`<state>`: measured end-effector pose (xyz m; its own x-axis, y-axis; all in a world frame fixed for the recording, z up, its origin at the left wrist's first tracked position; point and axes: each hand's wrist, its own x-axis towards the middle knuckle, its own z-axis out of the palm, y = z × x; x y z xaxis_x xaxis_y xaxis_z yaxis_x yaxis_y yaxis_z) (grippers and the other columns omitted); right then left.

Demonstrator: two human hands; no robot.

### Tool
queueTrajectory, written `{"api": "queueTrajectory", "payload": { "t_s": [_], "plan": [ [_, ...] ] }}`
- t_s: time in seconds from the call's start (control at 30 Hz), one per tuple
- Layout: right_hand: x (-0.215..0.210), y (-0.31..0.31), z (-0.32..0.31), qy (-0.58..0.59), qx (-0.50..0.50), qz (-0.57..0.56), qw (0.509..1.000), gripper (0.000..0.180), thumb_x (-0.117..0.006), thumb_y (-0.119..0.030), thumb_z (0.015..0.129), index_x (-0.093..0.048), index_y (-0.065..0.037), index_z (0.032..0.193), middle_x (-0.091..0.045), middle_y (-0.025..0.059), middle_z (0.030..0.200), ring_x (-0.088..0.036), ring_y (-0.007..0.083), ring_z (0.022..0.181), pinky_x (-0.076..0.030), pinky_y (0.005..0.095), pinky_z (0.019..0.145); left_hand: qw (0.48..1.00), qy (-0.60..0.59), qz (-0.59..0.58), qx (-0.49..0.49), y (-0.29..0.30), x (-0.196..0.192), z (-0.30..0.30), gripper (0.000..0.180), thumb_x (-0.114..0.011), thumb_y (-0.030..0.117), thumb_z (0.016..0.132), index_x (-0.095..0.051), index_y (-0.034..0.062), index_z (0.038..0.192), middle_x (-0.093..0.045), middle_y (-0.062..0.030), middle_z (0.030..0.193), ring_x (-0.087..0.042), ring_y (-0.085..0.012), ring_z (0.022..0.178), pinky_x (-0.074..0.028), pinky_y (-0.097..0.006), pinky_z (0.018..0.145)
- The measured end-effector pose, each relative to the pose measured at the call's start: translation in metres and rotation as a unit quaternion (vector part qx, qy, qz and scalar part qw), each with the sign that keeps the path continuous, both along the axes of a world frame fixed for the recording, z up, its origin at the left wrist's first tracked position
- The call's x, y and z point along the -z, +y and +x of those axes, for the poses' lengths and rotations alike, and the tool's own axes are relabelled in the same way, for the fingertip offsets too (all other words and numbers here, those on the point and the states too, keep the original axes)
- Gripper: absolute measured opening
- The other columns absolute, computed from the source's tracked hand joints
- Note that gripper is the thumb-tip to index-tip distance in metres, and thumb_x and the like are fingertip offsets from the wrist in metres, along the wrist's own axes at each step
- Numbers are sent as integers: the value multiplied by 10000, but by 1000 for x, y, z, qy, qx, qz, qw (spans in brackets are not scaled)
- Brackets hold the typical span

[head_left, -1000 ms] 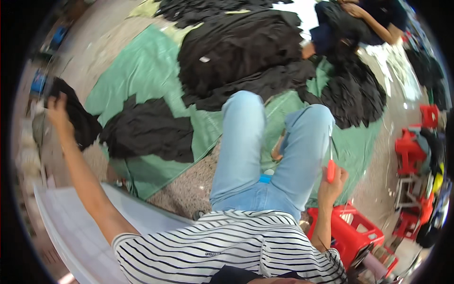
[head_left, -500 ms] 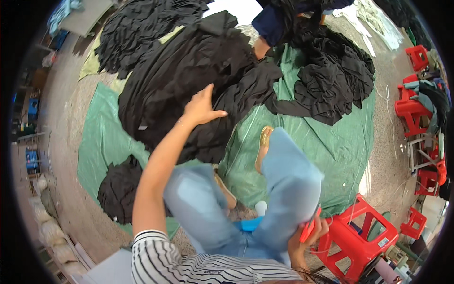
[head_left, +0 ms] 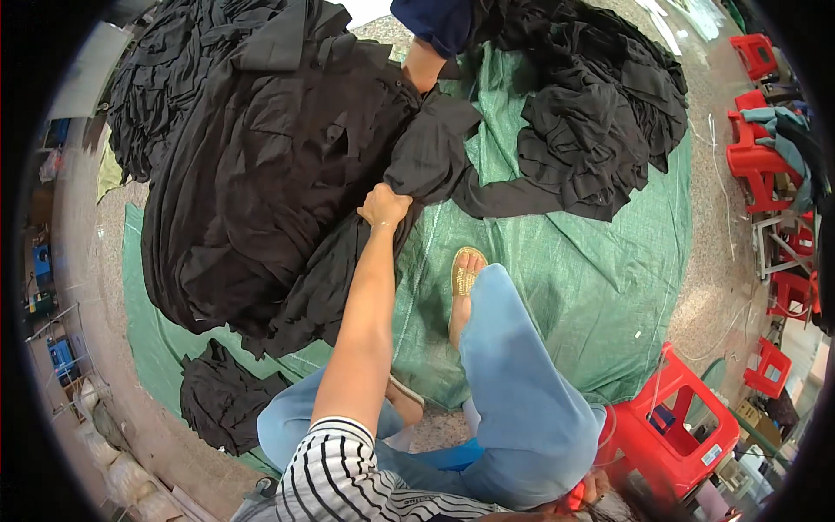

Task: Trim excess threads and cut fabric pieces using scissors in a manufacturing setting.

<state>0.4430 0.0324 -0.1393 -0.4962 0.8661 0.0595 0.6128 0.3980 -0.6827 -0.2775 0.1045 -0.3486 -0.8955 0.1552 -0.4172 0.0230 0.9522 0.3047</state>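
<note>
My left hand [head_left: 384, 205] is closed on black cloth [head_left: 430, 157] at the near right side of a large heap of black garments [head_left: 252, 174]. The cloth bunches up just beyond my knuckles. At the lower edge, beside my right knee, my right hand [head_left: 597, 487] is partly cut off and blurred. It is closed on a small red-handled tool [head_left: 574, 498], whose working end I cannot make out. A smaller black cloth bundle [head_left: 228, 396] lies near my left leg.
A green tarp [head_left: 565, 278] spreads under the heaps. Another black garment pile [head_left: 583, 130] lies at far right. A person's leg [head_left: 424, 65] stands between the piles. A red stool [head_left: 670, 426] is beside my right knee; more red stools [head_left: 761, 170] line the right side.
My left hand has gone from open above the heap to closed on cloth at its near right side. My right hand has moved lower, still with the red-handled tool. The view has shifted.
</note>
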Motion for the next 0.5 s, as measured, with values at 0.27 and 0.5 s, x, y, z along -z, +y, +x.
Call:
{"api": "queueTrajectory", "payload": {
  "t_s": [0.27, 0.5],
  "plan": [
    [-70, 15, -237, 18, 26, 169, 985, 422, -715, -70, 765, -610, -57, 1173, -456, 138, 1036, -501, 267, 887, -417, 372, 713, 793, -269, 533, -124, -110, -121, -7, 452, -744, 61, 625, -650, -51, 1053, -676, -95, 987, -646, -209, 877, -509, -335, 819],
    [-69, 4, -257, 61, -56, 63, 995, 470, -734, -104, 768, -596, -78, 1217, -450, 149, 1103, -514, 298, 1002, -464, 378, 803, 781, -50, 619, -64, -299, -258, -57, 403, -594, 52, 711, -650, -25, 1103, -682, -129, 1085, -654, -260, 991, -500, -390, 948]
  ]
}}
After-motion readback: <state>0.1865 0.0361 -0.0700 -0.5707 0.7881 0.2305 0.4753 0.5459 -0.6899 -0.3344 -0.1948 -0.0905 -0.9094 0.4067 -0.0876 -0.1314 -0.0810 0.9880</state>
